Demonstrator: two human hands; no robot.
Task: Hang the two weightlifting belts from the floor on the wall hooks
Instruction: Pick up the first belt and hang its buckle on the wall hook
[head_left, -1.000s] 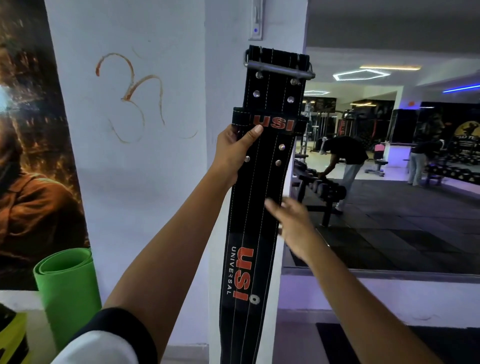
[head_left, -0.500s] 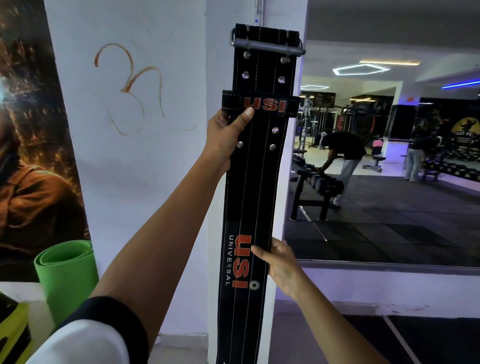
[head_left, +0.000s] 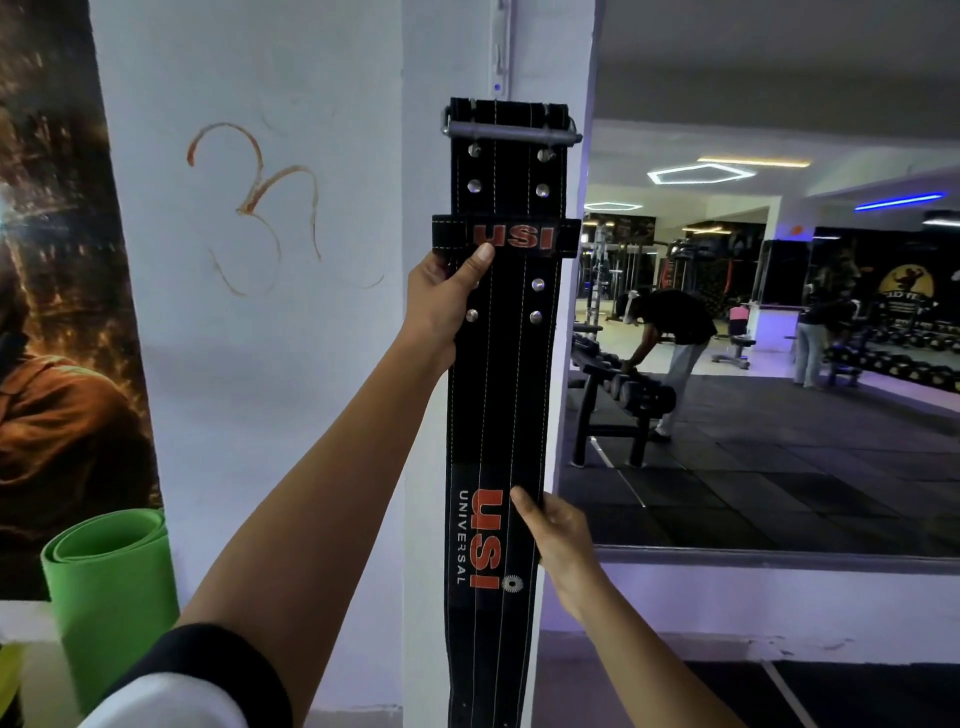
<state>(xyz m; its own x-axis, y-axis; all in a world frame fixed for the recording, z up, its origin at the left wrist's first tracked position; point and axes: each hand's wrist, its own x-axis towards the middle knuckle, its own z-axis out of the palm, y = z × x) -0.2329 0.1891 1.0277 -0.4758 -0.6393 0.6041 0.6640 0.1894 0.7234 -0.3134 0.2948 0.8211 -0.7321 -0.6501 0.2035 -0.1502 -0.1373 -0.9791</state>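
Note:
A long black weightlifting belt (head_left: 501, 405) with red USI lettering hangs upright in front of a white wall column (head_left: 431, 156), its metal buckle (head_left: 511, 130) at the top. My left hand (head_left: 441, 306) grips the belt's left edge just under its keeper loop. My right hand (head_left: 553, 540) holds the belt's right edge lower down, beside the red logo. A thin white fitting (head_left: 500, 47) runs up the column above the buckle; I cannot tell whether it carries a hook. Only this one belt is in view.
A rolled green mat (head_left: 111, 592) stands at the lower left under a dark poster (head_left: 57, 322). A large wall mirror (head_left: 779, 338) to the right reflects a dumbbell rack and people in the gym.
The belt sat higher in view half a second ago and its buckle now shows lower against the column. My right hand moved from mid-belt to its right edge by the logo.

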